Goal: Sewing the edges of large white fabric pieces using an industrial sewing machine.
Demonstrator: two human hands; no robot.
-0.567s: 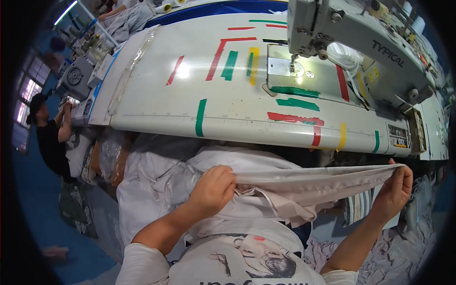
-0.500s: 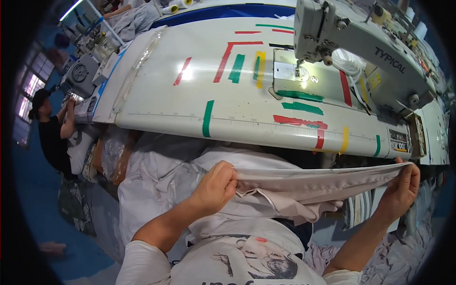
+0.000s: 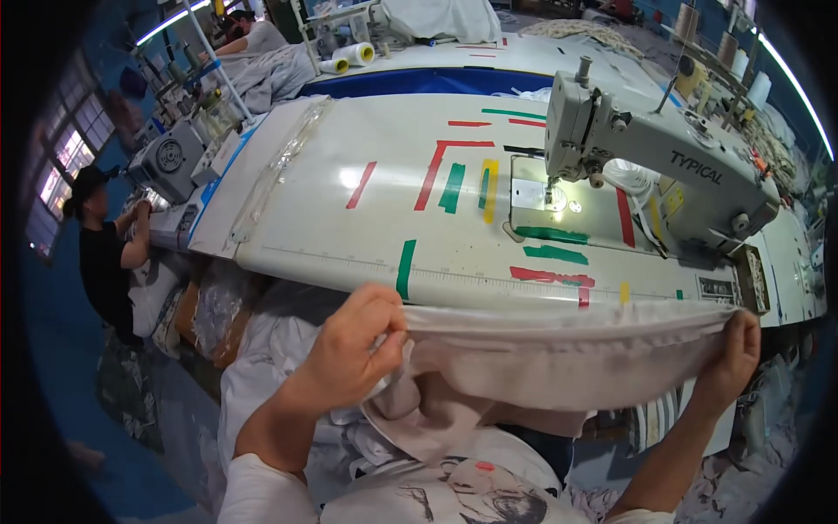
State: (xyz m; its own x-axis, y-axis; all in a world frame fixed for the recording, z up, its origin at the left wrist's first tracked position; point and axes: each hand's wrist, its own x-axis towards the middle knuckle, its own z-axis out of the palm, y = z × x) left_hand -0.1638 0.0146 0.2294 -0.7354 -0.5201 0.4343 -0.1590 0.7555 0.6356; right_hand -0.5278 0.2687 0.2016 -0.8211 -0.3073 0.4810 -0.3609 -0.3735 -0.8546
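A pale pinkish-beige piece of fabric (image 3: pixel 559 371) is stretched between my two hands along the table's front edge. My left hand (image 3: pixel 353 345) pinches one end of its seamed upper edge, close to a green tape strip. At the far end, my right hand (image 3: pixel 733 354) grips the same edge, fingers curled round it. Below that taut edge the cloth hangs in loose folds, deepest near my left hand. Beyond the fabric stands a white sewing machine (image 3: pixel 655 157), its lamp lighting the needle plate (image 3: pixel 534 196). Neither hand touches the machine.
Red, green and yellow tape strips mark the white sewing table (image 3: pixel 323 205). White cloth (image 3: pixel 271 358) is heaped below its front edge. A co-worker in black (image 3: pixel 109 253) works at another machine on the left. Yellow thread cones (image 3: pixel 356 55) stand on a table behind.
The view has tilted up, showing more of the room behind. My left hand has moved left and slightly up, and more of the fabric hangs spread below the stretched edge.
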